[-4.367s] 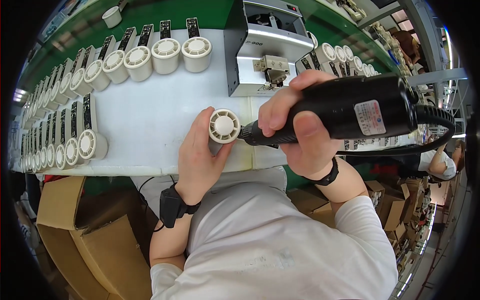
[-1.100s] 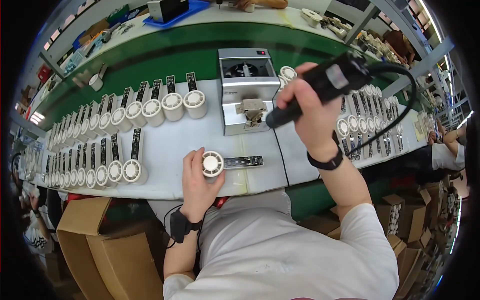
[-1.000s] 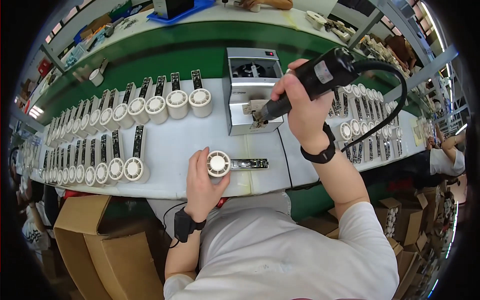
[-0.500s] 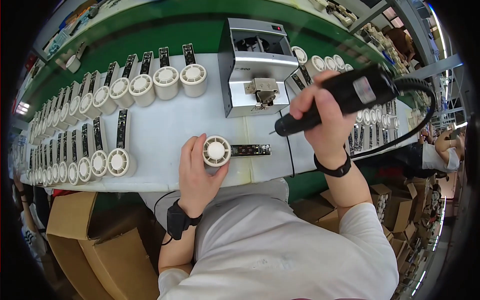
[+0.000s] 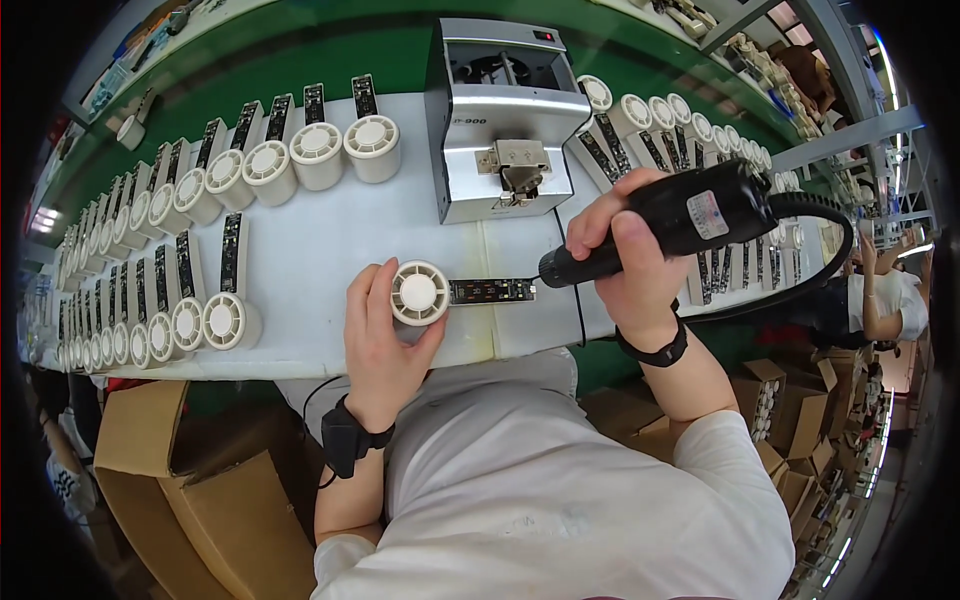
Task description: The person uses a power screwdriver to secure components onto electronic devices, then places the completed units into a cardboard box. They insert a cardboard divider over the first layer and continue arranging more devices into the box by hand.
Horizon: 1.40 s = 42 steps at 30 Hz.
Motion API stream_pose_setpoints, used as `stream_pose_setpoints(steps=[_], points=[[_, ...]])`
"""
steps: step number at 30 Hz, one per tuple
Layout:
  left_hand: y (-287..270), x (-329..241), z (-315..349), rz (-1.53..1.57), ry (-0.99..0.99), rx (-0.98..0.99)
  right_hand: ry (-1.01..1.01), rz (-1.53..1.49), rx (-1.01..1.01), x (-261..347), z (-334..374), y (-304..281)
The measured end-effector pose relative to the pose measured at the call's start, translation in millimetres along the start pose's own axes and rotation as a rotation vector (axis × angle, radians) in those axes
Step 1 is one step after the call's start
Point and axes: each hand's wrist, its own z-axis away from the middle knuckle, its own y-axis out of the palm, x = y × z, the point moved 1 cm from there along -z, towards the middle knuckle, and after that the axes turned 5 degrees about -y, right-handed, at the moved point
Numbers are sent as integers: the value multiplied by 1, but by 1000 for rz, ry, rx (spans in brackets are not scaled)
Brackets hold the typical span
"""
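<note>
Left hand (image 5: 383,350) cupping white cylinder (image 5: 420,292), right hand (image 5: 642,258) clenching screwdriver (image 5: 682,215)

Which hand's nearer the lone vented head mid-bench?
Left hand: its grip is on the vented head's left and near sides. The right hand, holding the screwdriver, is to its right, past the circuit board's end.
</note>
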Motion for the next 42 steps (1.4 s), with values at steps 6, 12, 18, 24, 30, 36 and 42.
stream_pose_setpoints(steps=[6, 12, 18, 24, 30, 36, 42], points=[[-1, 1, -1, -22, 1, 7, -8, 28, 88, -4, 3, 5], [-1, 0, -2, -23, 9, 11, 70, 51, 96, -6, 0, 4], [-2, 2, -4, -48, 35, 2, 123, 94, 140, 0, -14, 8], [-1, 3, -1, -18, 24, -2, -238, -17, -36, 9, -68, 20], [-1, 4, -1, -7, 29, 8, -159, 131, 22, -1, -81, 34], [-2, 3, -2, -15, 25, 7, 11, 183, 76, 0, -46, 22], [0, 1, -3, 42, -12, 19, -36, -36, 18, 15, 7, 0]])
